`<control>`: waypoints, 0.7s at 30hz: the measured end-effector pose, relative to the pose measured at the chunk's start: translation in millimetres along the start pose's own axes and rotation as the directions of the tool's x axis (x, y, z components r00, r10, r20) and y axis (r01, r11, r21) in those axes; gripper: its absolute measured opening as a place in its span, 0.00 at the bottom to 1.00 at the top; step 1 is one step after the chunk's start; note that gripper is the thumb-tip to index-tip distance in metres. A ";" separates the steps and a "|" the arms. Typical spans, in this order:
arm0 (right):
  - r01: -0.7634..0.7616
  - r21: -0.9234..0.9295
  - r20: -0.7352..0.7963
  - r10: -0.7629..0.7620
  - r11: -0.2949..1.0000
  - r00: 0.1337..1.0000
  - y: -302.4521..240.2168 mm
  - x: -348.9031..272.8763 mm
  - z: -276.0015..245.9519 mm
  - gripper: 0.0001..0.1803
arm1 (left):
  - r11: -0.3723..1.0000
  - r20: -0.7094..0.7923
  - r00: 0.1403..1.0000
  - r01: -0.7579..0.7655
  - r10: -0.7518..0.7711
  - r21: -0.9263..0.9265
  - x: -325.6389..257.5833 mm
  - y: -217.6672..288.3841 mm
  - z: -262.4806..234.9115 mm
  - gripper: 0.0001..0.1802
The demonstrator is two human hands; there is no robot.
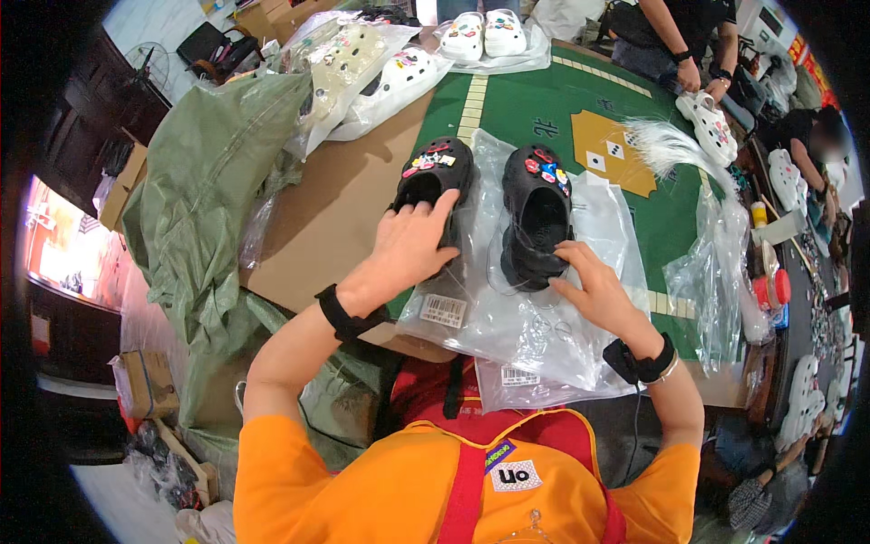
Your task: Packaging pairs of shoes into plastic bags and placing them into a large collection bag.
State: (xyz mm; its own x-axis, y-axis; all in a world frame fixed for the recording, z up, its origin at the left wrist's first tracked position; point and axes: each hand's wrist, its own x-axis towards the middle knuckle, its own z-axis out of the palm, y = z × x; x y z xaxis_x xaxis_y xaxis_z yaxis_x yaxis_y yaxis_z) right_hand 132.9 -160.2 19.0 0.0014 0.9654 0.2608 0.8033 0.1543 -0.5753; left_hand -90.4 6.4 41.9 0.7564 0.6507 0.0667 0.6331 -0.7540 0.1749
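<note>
Two black clogs with colourful charms on their toes lie side by side, toes away from me. My left hand (412, 243) lies over the left clog (439, 161), fingers curled at its foot opening and thumb along its side. At the heel of the right clog (536, 204), my right hand (591, 286) has its thumb and forefinger on the edge; its other fingers are partly hidden. Beneath the clogs is a clear plastic bag (594, 227) with a barcode label (444, 310). Another label (519, 374) shows on the plastic near the table's front edge.
White clogs (480, 36) in plastic stand at the far edge, with more bagged clogs (353, 77) at far left. Green sheeting (217, 172) drapes the left side. Cardboard (335, 199) lies on the green table mat (507, 95). Across from me, another person's hands (702, 82) hold a white clog.
</note>
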 end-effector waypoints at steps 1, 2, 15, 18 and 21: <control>-0.004 -0.001 -0.003 0.004 1.000 1.000 3.0 1.4 1.4 0.19 | 1.000 0.001 1.000 -0.005 0.005 0.000 2.1 -1.7 -0.8 0.39; -0.010 0.024 -0.030 0.011 1.000 0.999 7.4 3.9 3.4 0.17 | 0.998 0.035 0.999 -0.027 0.029 -0.063 4.6 -3.0 -0.8 0.38; -0.025 0.037 -0.032 0.026 0.999 0.999 -20.8 -4.4 10.4 0.22 | 0.918 0.187 0.912 -0.322 0.366 -0.230 26.7 16.3 3.6 0.41; -0.070 0.066 -0.113 0.077 0.995 0.991 -23.1 -23.2 7.4 0.26 | 0.889 0.179 0.910 -0.298 0.375 -0.349 35.1 14.3 0.2 0.41; -0.056 0.068 -0.106 0.063 0.996 0.992 -17.7 -52.6 13.5 0.25 | 0.920 0.086 0.981 -0.130 0.174 -0.370 49.3 20.6 -2.6 0.30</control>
State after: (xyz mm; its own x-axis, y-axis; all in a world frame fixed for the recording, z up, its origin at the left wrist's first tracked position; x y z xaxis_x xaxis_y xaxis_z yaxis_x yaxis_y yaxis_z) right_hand 110.6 -211.0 5.1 0.1151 0.9455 0.3047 0.7596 0.1140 -0.6404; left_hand -40.5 23.1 51.4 0.8662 0.4996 0.0109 0.4233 -0.7451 0.5154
